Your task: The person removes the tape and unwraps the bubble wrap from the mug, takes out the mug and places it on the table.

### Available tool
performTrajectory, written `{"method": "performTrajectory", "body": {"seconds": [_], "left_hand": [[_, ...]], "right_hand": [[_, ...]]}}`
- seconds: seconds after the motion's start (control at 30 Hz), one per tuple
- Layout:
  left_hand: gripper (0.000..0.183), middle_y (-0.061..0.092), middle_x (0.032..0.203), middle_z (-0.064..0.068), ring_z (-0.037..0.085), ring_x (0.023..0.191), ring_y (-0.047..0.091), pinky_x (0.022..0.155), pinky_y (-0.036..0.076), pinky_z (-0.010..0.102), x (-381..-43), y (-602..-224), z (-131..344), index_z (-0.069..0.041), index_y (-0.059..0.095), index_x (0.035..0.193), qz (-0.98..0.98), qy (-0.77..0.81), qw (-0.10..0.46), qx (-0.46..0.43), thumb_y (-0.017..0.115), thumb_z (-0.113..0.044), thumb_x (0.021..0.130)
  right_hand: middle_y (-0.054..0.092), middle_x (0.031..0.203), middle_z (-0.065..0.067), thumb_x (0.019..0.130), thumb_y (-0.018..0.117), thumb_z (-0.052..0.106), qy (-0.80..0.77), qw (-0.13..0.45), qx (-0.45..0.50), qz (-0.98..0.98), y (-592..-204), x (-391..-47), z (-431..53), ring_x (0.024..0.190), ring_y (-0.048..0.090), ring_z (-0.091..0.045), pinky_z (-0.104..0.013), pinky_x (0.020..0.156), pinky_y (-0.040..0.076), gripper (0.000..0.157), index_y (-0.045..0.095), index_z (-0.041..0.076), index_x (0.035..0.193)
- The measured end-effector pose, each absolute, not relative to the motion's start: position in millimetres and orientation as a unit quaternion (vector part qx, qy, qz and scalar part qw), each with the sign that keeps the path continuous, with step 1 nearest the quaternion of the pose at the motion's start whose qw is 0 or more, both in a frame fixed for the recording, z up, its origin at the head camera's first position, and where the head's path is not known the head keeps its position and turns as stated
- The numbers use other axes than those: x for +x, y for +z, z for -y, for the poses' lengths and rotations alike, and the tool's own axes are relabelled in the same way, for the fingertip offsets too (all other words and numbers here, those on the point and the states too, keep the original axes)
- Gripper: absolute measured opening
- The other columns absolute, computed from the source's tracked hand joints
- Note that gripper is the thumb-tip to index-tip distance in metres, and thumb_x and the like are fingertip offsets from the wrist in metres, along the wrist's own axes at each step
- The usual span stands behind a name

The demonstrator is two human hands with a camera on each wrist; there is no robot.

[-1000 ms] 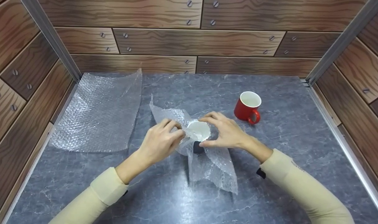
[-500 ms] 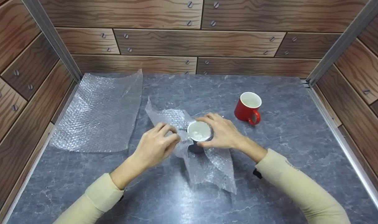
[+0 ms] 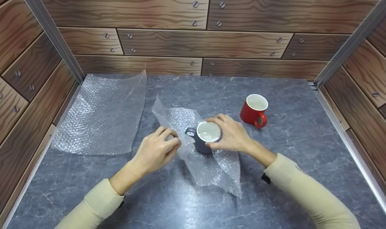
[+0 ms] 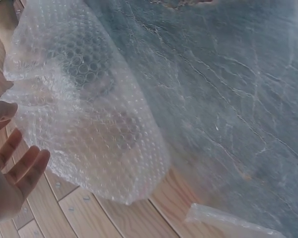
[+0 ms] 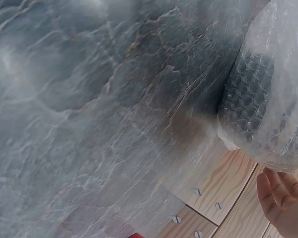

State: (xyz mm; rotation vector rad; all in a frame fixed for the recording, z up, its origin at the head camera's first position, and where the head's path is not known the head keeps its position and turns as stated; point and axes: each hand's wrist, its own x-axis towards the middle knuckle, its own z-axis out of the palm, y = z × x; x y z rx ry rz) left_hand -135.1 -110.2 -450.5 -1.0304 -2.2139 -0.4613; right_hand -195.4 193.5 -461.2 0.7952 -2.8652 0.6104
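A dark mug (image 3: pixel 202 144) with a white inside stands upright near the middle of the table, its handle pointing left. Crumpled bubble wrap (image 3: pixel 209 173) lies under it and comes up around its right side. My right hand (image 3: pixel 232 135) holds the mug by its right side near the rim, through the wrap, as the right wrist view shows with the fingers at the bubble wrap (image 5: pixel 248 94). To the left of the handle, my left hand (image 3: pixel 156 148) pinches an edge of the same sheet. In the left wrist view, the bubble wrap (image 4: pixel 89 134) spreads from thumb and forefinger.
A red mug (image 3: pixel 251 111) stands upright at the back right, handle toward the front. Another flat bubble wrap sheet (image 3: pixel 100 117) lies on the left of the grey marbled table (image 3: pixel 142 203). Wood-patterned walls (image 3: pixel 167 43) enclose the back and sides.
My left hand has drawn the wrap's edge leftward off the mug. The dark mug's handle and wall have come into sight. My right hand stays at the mug.
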Motion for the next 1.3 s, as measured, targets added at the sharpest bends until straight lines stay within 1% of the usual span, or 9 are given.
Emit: {"method": "performTrajectory", "body": {"seconds": [0.23,0.43,0.67,0.77,0.9,1.13,1.3], "left_hand": [[0.011,0.071,0.098,0.000,0.021,0.091,0.066,0.063,0.061,0.031,-133.6,-454.3,118.8,-0.019,0.073,0.088,0.850,-0.175,0.314,-0.385,0.081,-0.013,0.087],[0.010,0.071,0.099,0.000,0.021,0.093,0.066,0.063,0.062,0.031,-131.0,-457.4,129.2,-0.019,0.073,0.087,0.863,-0.160,0.295,-0.378,0.081,-0.014,0.087],[0.007,0.071,0.100,-0.001,0.020,0.092,0.064,0.064,0.062,0.033,-125.8,-461.3,142.4,-0.021,0.074,0.089,0.889,-0.130,0.240,-0.366,0.078,-0.015,0.087],[0.007,0.072,0.101,0.000,0.020,0.091,0.064,0.063,0.061,0.033,-123.4,-463.5,146.7,-0.021,0.074,0.089,0.899,-0.123,0.215,-0.361,0.077,-0.015,0.087],[0.007,0.073,0.100,0.000,0.021,0.089,0.064,0.062,0.061,0.034,-120.1,-465.9,151.4,-0.022,0.074,0.087,0.911,-0.111,0.188,-0.349,0.079,-0.016,0.085],[0.008,0.072,0.098,0.001,0.022,0.086,0.065,0.057,0.060,0.037,-116.6,-473.7,160.4,-0.021,0.073,0.085,0.924,-0.093,0.158,-0.336,0.080,-0.016,0.083],[0.011,0.072,0.094,0.001,0.022,0.085,0.065,0.057,0.060,0.038,-114.0,-479.6,166.9,-0.021,0.073,0.084,0.930,-0.087,0.137,-0.329,0.082,-0.017,0.080]], "right_hand": [[0.068,0.124,-0.005,0.069,0.086,0.058,0.202,0.060,0.240,0.948,-461.6,-196.9,-201.2,0.111,0.064,-0.027,-0.050,0.084,0.059,0.079,0.067,0.022,0.137],[0.069,0.121,-0.004,0.069,0.086,0.056,0.197,0.072,0.223,0.952,-461.1,-197.6,-204.4,0.111,0.065,-0.027,-0.050,0.078,0.060,0.078,0.068,0.022,0.136],[0.069,0.120,-0.004,0.069,0.086,0.057,0.193,0.078,0.215,0.954,-461.4,-198.6,-208.2,0.107,0.065,-0.027,-0.049,0.076,0.059,0.076,0.069,0.022,0.135],[0.069,0.120,-0.005,0.069,0.085,0.057,0.191,0.081,0.215,0.954,-461.8,-199.8,-209.3,0.107,0.065,-0.027,-0.049,0.077,0.059,0.076,0.069,0.021,0.134],[0.069,0.121,-0.006,0.070,0.085,0.057,0.190,0.081,0.215,0.955,-462.1,-201.2,-210.6,0.109,0.065,-0.028,-0.050,0.077,0.059,0.076,0.069,0.021,0.134],[0.069,0.125,-0.008,0.070,0.085,0.056,0.184,0.079,0.215,0.956,-461.4,-201.4,-211.4,0.112,0.066,-0.030,-0.052,0.079,0.060,0.077,0.068,0.020,0.136],[0.069,0.125,-0.007,0.071,0.086,0.055,0.184,0.078,0.214,0.956,-461.1,-201.4,-212.1,0.113,0.066,-0.030,-0.053,0.080,0.060,0.076,0.068,0.020,0.136]]}}
